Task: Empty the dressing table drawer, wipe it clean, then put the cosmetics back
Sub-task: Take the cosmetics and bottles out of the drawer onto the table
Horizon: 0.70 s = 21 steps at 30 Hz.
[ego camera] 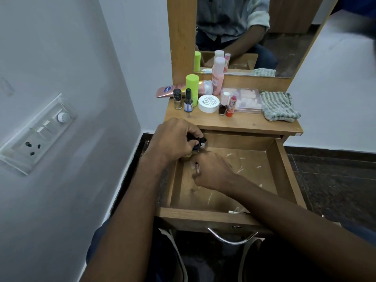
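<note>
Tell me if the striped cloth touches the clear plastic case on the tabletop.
Touching. The head view shows the striped cloth's left edge meeting the clear plastic case's right side, no gap between them.

**Both hands low, fingers curled**

Two bare forearms reach forward and down, converging toward the left. The left hand is seen back-up, wrist bent, its fingers curled tightly around small dark bottles. The right arm crosses in from the lower right, forearm angled up and leftward. The right hand sits just below and beside the left, knuckles up, fingers bent inward, pinching something small and slim that is hard to identify.
</note>
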{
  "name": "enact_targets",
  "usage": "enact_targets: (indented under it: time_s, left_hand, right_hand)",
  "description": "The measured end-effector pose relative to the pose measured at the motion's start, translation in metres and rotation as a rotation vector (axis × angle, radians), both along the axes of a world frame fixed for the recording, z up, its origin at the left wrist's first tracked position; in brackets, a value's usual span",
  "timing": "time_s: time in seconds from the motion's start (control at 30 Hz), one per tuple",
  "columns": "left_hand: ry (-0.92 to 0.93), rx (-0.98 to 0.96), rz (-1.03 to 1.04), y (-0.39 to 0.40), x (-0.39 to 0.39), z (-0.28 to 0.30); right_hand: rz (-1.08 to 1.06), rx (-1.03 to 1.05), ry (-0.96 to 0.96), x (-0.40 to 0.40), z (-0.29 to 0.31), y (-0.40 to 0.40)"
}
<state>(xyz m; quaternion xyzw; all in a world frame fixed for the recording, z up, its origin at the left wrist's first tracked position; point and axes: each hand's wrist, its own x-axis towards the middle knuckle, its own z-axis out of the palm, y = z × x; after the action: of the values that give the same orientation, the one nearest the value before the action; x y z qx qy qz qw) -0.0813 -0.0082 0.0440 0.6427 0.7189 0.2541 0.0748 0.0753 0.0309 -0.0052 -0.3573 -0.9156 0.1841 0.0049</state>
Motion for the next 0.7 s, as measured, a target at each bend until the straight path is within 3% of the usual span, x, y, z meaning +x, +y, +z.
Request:
enact_targets:
  time_s: [0.1,0.27,0.7]
  left_hand:
    - [0.062,-0.06,0.006,-0.002,-0.003,-0.002]
    - [-0.011,-0.096,0.022,-0.005,-0.013,-0.006]
    - [-0.079,-0.131,-0.009,-0.006,-0.015,-0.009]
  right_hand:
    - [-0.045,-0.06,0.064,0.01,0.001,0.01]
    - [-0.169,-0.161,0.263,0.021,0.012,0.025]
    - [-0.223,-0.153,0.485,0.022,0.016,0.026]
